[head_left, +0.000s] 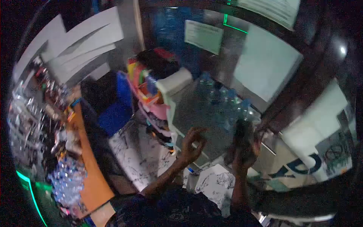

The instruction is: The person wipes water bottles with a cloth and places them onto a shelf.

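Note:
My left hand (193,145) is raised near the front edge of a dark tabletop (189,113), its fingers curled with thumb and forefinger near each other; blur hides whether anything is between them. To the right, my right hand (246,155) is wrapped round a dark object (242,130) that I cannot make out, held upright. Behind it, clear plastic bottles with blue caps (227,94) stand along the back of the dark tabletop. At its left end lies a white roll (176,81).
Colourful items (151,90) hang in a rack left of the tabletop. A blue chair (115,113) stands further left, beside an orange-topped table (92,181) crowded with bottles (68,178) and small things. A glass panel with papers (264,62) rises behind, and a lettered panel (298,166) is at right.

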A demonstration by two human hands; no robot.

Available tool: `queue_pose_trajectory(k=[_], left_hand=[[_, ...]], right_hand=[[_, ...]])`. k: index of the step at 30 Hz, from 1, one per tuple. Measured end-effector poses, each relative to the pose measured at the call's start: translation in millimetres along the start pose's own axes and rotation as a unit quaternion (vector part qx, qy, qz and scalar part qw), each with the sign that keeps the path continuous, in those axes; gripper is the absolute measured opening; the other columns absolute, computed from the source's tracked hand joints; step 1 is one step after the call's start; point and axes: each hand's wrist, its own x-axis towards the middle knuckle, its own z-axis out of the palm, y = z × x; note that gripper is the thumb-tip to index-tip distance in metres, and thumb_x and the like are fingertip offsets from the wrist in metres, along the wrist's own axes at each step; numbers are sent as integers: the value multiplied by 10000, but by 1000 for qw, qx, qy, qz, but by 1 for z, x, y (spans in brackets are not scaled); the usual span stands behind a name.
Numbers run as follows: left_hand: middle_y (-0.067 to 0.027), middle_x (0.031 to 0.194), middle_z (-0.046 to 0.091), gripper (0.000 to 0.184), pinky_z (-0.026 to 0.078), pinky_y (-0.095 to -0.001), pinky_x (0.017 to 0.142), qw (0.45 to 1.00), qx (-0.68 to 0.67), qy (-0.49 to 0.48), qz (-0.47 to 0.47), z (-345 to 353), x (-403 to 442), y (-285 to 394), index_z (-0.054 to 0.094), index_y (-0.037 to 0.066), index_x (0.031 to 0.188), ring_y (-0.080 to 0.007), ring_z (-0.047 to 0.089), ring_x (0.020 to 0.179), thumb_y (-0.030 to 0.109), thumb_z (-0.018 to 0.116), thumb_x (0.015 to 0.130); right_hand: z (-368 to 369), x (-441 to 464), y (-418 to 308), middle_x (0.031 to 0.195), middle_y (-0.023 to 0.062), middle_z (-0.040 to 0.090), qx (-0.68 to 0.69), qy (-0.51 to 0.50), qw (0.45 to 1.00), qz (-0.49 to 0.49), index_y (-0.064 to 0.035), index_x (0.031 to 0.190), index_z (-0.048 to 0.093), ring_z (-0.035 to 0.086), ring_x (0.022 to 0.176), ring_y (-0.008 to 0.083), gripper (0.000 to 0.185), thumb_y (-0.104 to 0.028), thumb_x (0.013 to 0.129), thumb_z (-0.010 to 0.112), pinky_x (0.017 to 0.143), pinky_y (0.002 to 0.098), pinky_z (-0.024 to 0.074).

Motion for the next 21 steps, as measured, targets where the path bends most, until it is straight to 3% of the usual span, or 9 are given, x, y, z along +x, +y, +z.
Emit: queue_pose_trajectory(k=[2,4,6,8,10,13,15,16,21], left_hand=[[-125,1105,545,245,503,-289,697,996,7,61,-64,-25,-43,1,524,10,1124,-158,628,806,25,540,879],[-103,1043,572,173,496,-277,702,983,-17,106,-152,-49,-92,-6,539,12,1074,-142,622,805,36,503,907],[-83,987,588,149,490,-269,687,956,-44,196,-212,-65,-153,-23,551,20,1049,-130,610,788,39,476,921],[-52,920,600,134,478,-257,658,924,-41,270,-267,-86,-190,-7,560,37,1022,-109,583,747,57,457,939],[-88,971,594,167,483,-261,628,905,-13,322,-276,-107,-242,-12,527,16,1054,-145,600,726,128,476,940],[-90,986,594,239,488,-265,615,872,-13,408,-271,-128,-293,10,518,10,1073,-151,616,728,206,505,937],[-79,969,602,174,478,-249,619,832,-52,492,-253,-137,-312,37,537,26,1073,-119,595,697,113,465,942],[-84,961,595,187,482,-255,601,815,-7,517,-262,-143,-332,35,539,10,1060,-130,599,694,136,466,944],[-89,946,581,195,495,-269,581,745,5,631,-218,-177,-380,56,545,7,1031,-153,607,695,174,508,937]], right_hand=[[-1,-12,-37,980,131,551,-212,-233,947,-67,-50,1138,509,535,880,305,396,-254,809,592,785,423,422],[17,-31,-61,851,138,593,-274,-381,872,-138,-64,1040,598,563,779,339,321,-239,770,597,711,445,443],[35,-67,-56,1003,168,604,-202,-436,868,-131,-14,1135,571,556,916,343,402,-213,788,600,819,437,439],[66,-121,-20,1020,168,602,-31,-367,914,-171,-26,1147,566,551,954,344,362,-197,828,559,852,448,428],[89,-160,-13,1046,179,597,75,-348,921,-156,-36,1173,557,539,1002,351,347,-178,858,525,902,456,408],[104,-165,-75,1116,188,573,225,-485,845,-21,-31,1212,531,501,1090,359,348,-190,906,492,993,455,345],[141,-212,-31,1257,157,498,306,-520,783,155,-28,1273,471,466,1155,326,402,-224,924,507,1029,427,315],[147,-217,-33,1288,152,473,245,-506,827,-11,-26,1285,456,457,1171,312,410,-223,928,506,1025,420,324],[226,-291,18,1366,155,407,254,-622,728,136,-18,1339,388,337,1292,252,440,-187,944,485,1080,364,275]])
